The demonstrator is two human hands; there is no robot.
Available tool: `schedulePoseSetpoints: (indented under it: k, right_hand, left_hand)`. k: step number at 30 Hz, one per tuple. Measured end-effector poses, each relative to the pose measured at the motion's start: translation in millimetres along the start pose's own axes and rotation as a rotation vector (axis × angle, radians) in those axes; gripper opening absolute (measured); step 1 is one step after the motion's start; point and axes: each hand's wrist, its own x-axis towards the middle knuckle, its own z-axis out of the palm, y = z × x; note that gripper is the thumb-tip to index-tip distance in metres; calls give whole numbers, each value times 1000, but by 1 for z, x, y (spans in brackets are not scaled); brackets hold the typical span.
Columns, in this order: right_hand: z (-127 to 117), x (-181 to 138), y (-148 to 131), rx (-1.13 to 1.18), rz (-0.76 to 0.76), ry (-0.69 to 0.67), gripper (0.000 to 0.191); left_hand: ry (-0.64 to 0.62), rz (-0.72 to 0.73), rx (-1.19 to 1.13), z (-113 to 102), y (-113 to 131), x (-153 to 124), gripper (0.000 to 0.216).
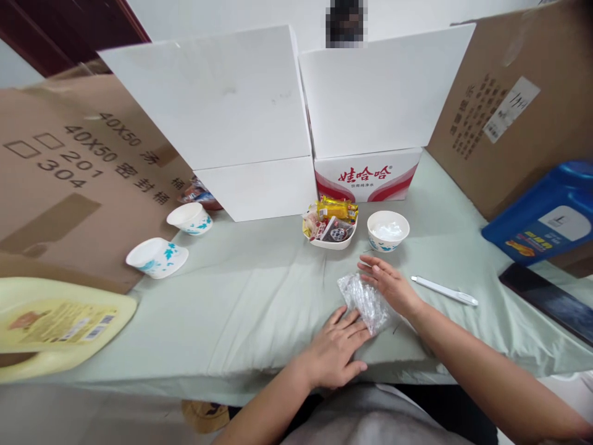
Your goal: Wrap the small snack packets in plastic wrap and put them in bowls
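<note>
A crinkled piece of clear plastic wrap (360, 296) lies on the cloth near the table's front edge; it looks like bubble wrap. My left hand (337, 347) is flat on the cloth with fingers spread, its fingertips at the lower left edge of the plastic. Over the upper right edge of the same piece is my right hand (391, 285), fingers stretched out and holding nothing; whether it presses on the plastic I cannot tell. Beyond it stand a paper bowl (388, 241) with clear plastic inside and a white dish (336, 245) of small wrapped snacks.
To the right lie a white pen-like cutter (445, 290), a dark phone (551, 303) and a blue bottle (542, 216). Two paper bowls, one upright (197, 224) and one tipped (160, 259), are at left, near a yellow bottle (69, 321). White boxes (269, 188) and cardboard (92, 185) surround the table.
</note>
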Motion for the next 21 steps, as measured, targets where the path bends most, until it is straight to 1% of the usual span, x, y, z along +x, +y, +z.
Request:
schedulePoseSetpoints:
  k: [3,6,11,13,14,16,18,19,20,21]
  right_hand:
    - [-1,-6,2,-228,-72,-59,37]
    - [2,-10,15,-378,-100,-116,35]
    - [10,-9,39,-553,-163,-101,30]
    - [12,-10,41,-629,-197,-116,29]
    - [12,-10,40,-660,-213,-132,30]
    - [12,-12,38,-705,-241,-171,32]
    - [12,-14,38,-725,-258,-202,37]
    - [13,-14,38,-726,-264,-211,39]
    - [13,-14,39,-718,-266,-216,42]
    - [13,-12,40,-699,-258,-215,45]
  left_hand:
    - [-3,1,-11,-1,0,0,63]
    - [10,-5,0,-1,1,1,63]
    - [51,18,25,0,3,0,60]
    - [114,34,34,1,4,-3,53]
    - [169,36,38,2,4,-4,48]
    - [323,23,41,0,4,-7,37]
    - [471,0,47,-4,2,-7,32]
    - [511,-1,57,-7,0,-6,32]
    - [516,9,72,-10,-3,-5,31]
    - [493,25,89,-13,-6,-2,31]
